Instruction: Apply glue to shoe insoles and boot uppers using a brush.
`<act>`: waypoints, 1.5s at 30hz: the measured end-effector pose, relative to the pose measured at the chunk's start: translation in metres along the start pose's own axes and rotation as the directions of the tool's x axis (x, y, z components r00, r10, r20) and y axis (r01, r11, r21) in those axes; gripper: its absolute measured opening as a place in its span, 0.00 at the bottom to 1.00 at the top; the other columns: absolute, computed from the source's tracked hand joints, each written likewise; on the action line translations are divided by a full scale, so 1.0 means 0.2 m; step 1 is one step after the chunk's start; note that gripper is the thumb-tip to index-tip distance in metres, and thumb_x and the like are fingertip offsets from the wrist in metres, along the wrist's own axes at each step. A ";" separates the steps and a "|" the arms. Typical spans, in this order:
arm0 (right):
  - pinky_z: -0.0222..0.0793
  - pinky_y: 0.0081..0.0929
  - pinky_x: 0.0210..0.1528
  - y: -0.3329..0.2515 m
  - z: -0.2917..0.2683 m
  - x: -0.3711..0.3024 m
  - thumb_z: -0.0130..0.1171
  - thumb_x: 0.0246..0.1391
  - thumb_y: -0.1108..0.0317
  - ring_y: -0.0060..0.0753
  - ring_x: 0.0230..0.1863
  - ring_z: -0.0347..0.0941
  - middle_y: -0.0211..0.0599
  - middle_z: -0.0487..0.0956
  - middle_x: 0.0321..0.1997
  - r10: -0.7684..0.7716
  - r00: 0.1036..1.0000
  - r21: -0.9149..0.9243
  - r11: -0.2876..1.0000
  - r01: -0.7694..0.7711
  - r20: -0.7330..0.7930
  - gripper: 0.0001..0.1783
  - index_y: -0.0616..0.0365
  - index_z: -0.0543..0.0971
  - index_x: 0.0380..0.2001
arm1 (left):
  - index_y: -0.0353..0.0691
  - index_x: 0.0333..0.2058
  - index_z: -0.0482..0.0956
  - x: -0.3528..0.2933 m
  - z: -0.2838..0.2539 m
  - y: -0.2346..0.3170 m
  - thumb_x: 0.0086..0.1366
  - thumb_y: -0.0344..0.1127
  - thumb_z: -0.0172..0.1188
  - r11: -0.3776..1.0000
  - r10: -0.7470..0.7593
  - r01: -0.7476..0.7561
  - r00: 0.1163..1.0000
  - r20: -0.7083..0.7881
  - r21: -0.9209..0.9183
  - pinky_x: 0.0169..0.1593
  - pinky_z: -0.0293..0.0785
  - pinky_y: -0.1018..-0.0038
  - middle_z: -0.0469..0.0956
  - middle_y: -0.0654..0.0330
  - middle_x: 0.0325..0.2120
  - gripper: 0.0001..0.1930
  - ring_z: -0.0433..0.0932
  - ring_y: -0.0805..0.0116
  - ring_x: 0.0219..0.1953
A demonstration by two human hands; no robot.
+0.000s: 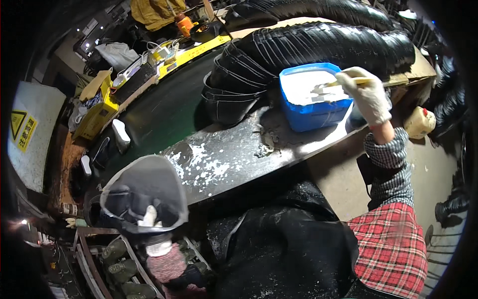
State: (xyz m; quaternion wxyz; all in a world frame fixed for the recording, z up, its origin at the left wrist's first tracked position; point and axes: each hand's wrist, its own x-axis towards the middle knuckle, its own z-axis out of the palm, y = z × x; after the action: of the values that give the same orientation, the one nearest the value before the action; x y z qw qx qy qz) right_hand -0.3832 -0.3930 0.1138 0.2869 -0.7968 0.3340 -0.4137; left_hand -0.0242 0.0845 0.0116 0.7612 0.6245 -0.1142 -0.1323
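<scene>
My right hand (367, 97), in a white glove, is closed around the handle of a paintbrush (322, 89). The bristles are at the surface of a white liquid (300, 88) inside a blue plastic tub (313, 118) on the bench. At lower left, my white-gloved left hand (154, 230) grips the near edge of a dark, flexible loop (180, 199), with the thumb showing inside it. The loop stands open like a wide ring, its upper rim pale. What exactly it is cannot be told, and the fingers outside it are hidden.
White splashes mark the bench (209, 167). Long stacks of nested black pieces (308, 47) lie behind the tub, beside a dark green belt (164, 109). White-soled shoes (120, 135) rest at left. A rack of green shoe lasts (122, 269) stands below my left hand. A jug (419, 123) is at right.
</scene>
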 end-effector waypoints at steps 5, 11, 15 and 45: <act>0.72 0.19 0.37 -0.05 -0.01 -0.10 0.64 0.58 0.67 0.19 0.34 0.77 0.35 0.83 0.33 -0.175 0.970 -0.024 0.985 0.173 -0.171 0.11 0.61 0.82 0.42 | 0.34 0.54 0.73 -0.28 0.35 0.05 0.67 0.30 0.56 0.982 -0.124 0.125 0.992 0.021 -0.144 0.50 0.77 0.64 0.78 0.57 0.47 0.17 0.78 0.63 0.44; 0.69 0.22 0.29 -0.23 0.14 -0.32 0.61 0.57 0.73 0.24 0.25 0.74 0.35 0.79 0.27 -0.308 0.950 -0.077 0.949 0.304 -0.043 0.07 0.66 0.81 0.37 | 0.28 0.41 0.79 -0.39 0.40 -0.08 0.65 0.25 0.57 0.994 -0.105 0.110 0.976 -0.188 0.012 0.35 0.76 0.73 0.80 0.57 0.33 0.08 0.78 0.69 0.31; 0.74 0.27 0.37 -0.54 0.63 -0.39 0.63 0.55 0.70 0.33 0.33 0.80 0.39 0.82 0.33 -0.635 0.771 0.383 0.726 0.571 0.054 0.12 0.65 0.80 0.42 | 0.30 0.52 0.73 -0.40 0.50 -0.16 0.65 0.27 0.58 0.971 -0.144 0.151 0.988 0.051 -0.184 0.47 0.77 0.72 0.77 0.52 0.46 0.17 0.78 0.66 0.42; 0.71 0.14 0.32 -0.69 0.93 -0.56 0.60 0.62 0.61 0.17 0.29 0.74 0.37 0.83 0.31 -0.292 0.377 0.456 0.745 -0.486 0.879 0.16 0.67 0.81 0.39 | 0.34 0.59 0.69 -0.05 0.23 0.24 0.65 0.28 0.60 0.910 0.171 -0.318 0.872 0.459 0.265 0.50 0.74 0.76 0.75 0.58 0.51 0.24 0.78 0.70 0.45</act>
State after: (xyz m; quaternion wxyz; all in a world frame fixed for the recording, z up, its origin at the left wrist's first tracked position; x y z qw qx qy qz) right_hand -0.2325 -0.1891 0.0706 0.7073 -0.7062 -0.0018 0.0320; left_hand -0.0458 0.0537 0.0680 0.6121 0.6798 -0.3771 -0.1453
